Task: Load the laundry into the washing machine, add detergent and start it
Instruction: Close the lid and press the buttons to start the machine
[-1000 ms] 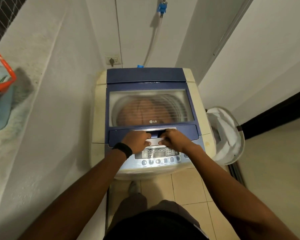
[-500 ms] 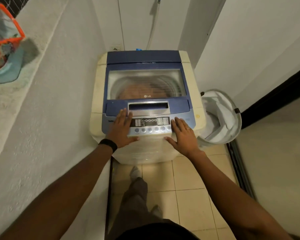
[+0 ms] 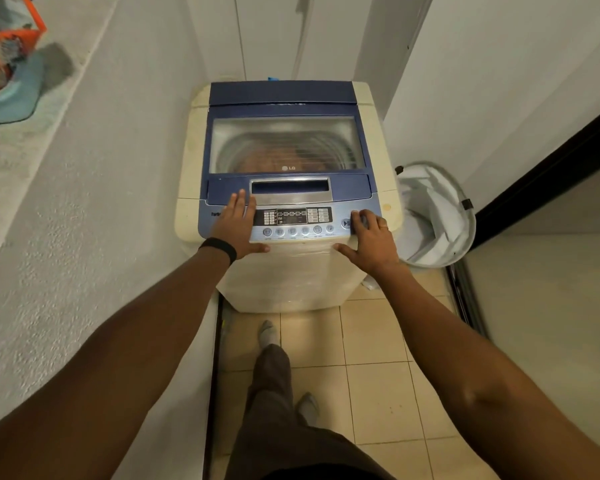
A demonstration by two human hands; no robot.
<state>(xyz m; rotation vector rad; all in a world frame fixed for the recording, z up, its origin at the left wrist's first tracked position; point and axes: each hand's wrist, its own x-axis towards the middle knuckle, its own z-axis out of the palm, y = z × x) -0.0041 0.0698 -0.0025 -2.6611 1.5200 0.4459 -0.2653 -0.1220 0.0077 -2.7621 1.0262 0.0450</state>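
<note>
Head cam: washing machine (image 3: 291, 282) lid shut, laundry (image 3: 267, 160) inside; left hand (image 3: 236, 227) flat on panel (image 3: 291, 216), prob. bracing; right hand (image 3: 373, 239) empty, fingertips at start btn (image 3: 346, 223), likely to press.

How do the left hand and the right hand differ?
The left hand lies flat at the control panel's left end; the right hand sits at its right end, by the start button. The left wrist has a black band; the right hand, a ring. Both touch the panel.
</note>
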